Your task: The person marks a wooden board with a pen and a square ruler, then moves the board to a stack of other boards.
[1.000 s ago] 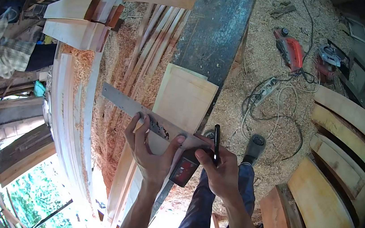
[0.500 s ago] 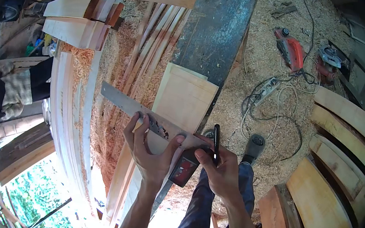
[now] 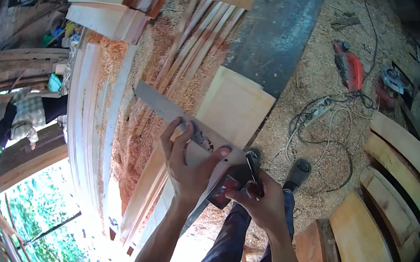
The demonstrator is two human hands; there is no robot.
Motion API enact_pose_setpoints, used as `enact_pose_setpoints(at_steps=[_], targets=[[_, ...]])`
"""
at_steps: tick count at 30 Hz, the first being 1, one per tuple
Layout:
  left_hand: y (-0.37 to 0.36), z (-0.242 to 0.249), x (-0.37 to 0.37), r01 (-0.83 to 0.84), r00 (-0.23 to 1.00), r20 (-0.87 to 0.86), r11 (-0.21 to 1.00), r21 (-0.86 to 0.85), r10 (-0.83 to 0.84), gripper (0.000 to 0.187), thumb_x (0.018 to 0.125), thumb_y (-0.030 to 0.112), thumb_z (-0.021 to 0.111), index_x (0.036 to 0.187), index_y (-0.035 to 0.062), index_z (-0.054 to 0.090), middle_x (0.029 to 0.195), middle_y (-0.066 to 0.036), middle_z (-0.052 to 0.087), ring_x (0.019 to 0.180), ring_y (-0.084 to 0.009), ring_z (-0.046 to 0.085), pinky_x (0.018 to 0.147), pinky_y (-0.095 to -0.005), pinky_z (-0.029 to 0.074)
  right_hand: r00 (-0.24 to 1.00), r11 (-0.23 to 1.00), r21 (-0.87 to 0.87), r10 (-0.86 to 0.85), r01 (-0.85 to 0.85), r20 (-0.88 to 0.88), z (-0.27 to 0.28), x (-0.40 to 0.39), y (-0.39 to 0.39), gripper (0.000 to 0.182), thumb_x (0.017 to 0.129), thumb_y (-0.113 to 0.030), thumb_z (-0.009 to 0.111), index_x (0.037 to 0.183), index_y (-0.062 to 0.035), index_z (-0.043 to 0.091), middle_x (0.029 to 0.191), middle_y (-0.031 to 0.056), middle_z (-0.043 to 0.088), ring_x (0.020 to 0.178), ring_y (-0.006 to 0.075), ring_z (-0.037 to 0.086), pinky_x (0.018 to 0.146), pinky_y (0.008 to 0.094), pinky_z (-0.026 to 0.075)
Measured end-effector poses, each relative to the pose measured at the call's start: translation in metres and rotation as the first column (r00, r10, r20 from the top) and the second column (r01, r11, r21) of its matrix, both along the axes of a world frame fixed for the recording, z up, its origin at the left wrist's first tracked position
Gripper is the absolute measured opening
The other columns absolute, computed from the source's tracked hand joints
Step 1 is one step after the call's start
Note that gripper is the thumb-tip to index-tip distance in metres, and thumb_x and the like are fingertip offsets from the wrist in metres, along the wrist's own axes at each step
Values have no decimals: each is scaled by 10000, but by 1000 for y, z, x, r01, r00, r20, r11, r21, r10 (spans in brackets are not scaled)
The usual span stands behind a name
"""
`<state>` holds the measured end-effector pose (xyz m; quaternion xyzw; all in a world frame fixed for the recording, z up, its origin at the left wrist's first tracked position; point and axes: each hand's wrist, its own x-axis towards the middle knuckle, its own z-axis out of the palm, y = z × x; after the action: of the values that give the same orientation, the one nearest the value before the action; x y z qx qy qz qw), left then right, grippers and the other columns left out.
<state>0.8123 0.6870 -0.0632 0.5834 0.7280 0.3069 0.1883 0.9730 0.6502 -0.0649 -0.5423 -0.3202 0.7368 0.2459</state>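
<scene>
A long flat metal blade lies slantwise across the near end of a pale board. My left hand presses on the blade, its thumb and fingertips spread over it near some dark marks. In my right hand is a black pen, held in a pinch with its tip near the blade's right end. Just under the right hand sits a dark block with red markings. The board rests on a dark, worn plank.
A red power tool, a circular saw and a power strip with tangled cables lie on the sawdust floor. Curved wooden pieces line the right. Stacked boards stand upper left. Another person is at the far left.
The view has shifted, so the board and blade appear farther right. My right hand has moved off the dark block, and the pen now tilts the other way, over the blade's right end.
</scene>
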Motion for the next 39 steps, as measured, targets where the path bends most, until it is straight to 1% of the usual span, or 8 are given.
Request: enact_pose_setpoints(at_steps=[11, 14, 20, 24, 28, 32, 35, 39], targets=[[-1, -1, -4, -27, 1000, -1, 999, 40, 27, 659, 515, 249, 865, 1033, -23, 563, 1209, -209, 429, 1099, -338, 494, 857, -397, 458, 968, 967, 54, -249, 249, -4, 9, -20, -6, 328, 740, -20, 692, 1038, -3, 556, 892, 42, 619, 811, 75, 588, 678, 188, 453], [-1, -1, -6, -4, 999, -44, 999, 54, 7, 649, 514, 245, 865, 1026, -15, 564, 1208, -204, 431, 1097, -343, 494, 856, -403, 459, 911, 906, 90, -409, 413, -57, 3, -33, -10, 320, 746, -51, 700, 1029, -4, 561, 815, 8, 604, 712, 42, 550, 596, 177, 422], [-1, -3, -5, -18, 999, 42, 998, 53, 16, 653, 507, 233, 868, 1032, -8, 562, 1209, -202, 433, 1102, -347, 490, 857, -407, 457, 979, 984, 118, -152, 136, 135, 4, -13, -9, 341, 755, -147, 726, 1010, 11, 564, 719, -24, 568, 582, 13, 409, 485, 178, 318], [0, -2, -6, 41, 997, -69, 998, 44, -38, 641, 546, 214, 851, 1068, 17, 534, 1209, -163, 421, 1127, -301, 465, 845, -389, 472, 890, 871, 197, -454, 450, -29, -11, 9, -7, 347, 863, -237, 612, 1060, 42, 543, 792, 35, 637, 595, 11, 468, 513, 177, 353], [-1, -3, -4, 36, 998, -50, 998, 52, -33, 622, 559, 168, 841, 1074, 9, 530, 1207, -160, 414, 1139, -296, 452, 853, -393, 473, 871, 867, 91, -492, 490, -6, -19, 39, 8, 378, 951, -306, 427, 1070, 40, 524, 837, 98, 654, 591, 62, 462, 583, 200, 369], [-2, -5, -3, -6, 1000, 8, 1000, 27, 5, 624, 560, 165, 840, 1082, 15, 532, 1205, -160, 415, 1151, -294, 443, 865, -402, 473, 825, 722, 441, -559, 534, -84, -30, 46, 19, 474, 964, -390, 335, 959, 22, 569, 806, 82, 620, 544, 69, 432, 514, 199, 350], [-1, -5, -4, 18, 1000, -5, 997, 72, -17, 629, 555, 167, 842, 1084, 23, 533, 1208, -162, 414, 1146, -299, 449, 868, -407, 478, 855, 814, 282, -439, 509, -275, -10, 45, 28, 392, 945, -329, 432, 933, 30, 588, 793, 70, 601, 606, 88, 516, 549, 206, 404], [0, 0, -3, 1, 1000, -25, 997, 75, 1, 615, 545, 231, 855, 1039, 0, 571, 1188, -203, 442, 1124, -345, 473, 857, -406, 462, 960, 857, 438, -205, 271, -192, 8, 29, 51, 156, 819, -84, 638, 912, 37, 609, 832, 96, 629, 792, 137, 618, 694, 235, 482]])
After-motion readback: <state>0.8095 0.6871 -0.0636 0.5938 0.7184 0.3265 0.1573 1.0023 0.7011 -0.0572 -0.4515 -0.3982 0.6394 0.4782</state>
